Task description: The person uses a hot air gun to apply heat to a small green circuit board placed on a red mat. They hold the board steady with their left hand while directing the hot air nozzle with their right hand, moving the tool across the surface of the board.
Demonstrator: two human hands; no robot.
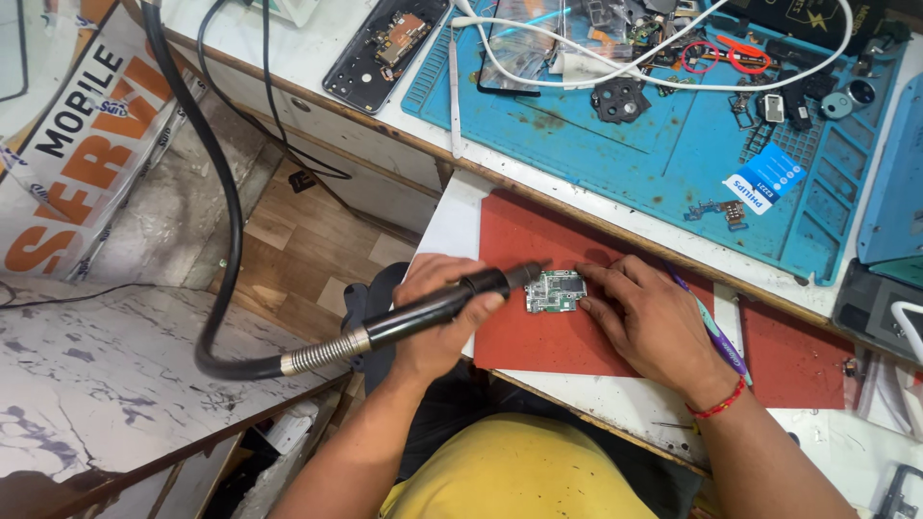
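A cluttered repair desk (615, 404) with a white top fills the right of the view, and a red mat (538, 336) lies on its near edge. The left hand (437, 312) is clenched around a black hot-air handpiece (433, 308), whose nozzle tip points at a small green circuit board (556, 291) resting flat on the red mat. The right hand (649, 322) lies just beside the board, fingers spread and pressing on its right edge (holding nothing closed in its grasp). From the handpiece a metal spring collar and a thick black hose (221, 240) loop away from the board, out over the wooden floor. Beyond the board lies a blue work mat (673, 154) strewn with phone parts, white cables (615, 72) and an opened phone body (385, 48). A purple pen (716, 332) lies just past the right hand.
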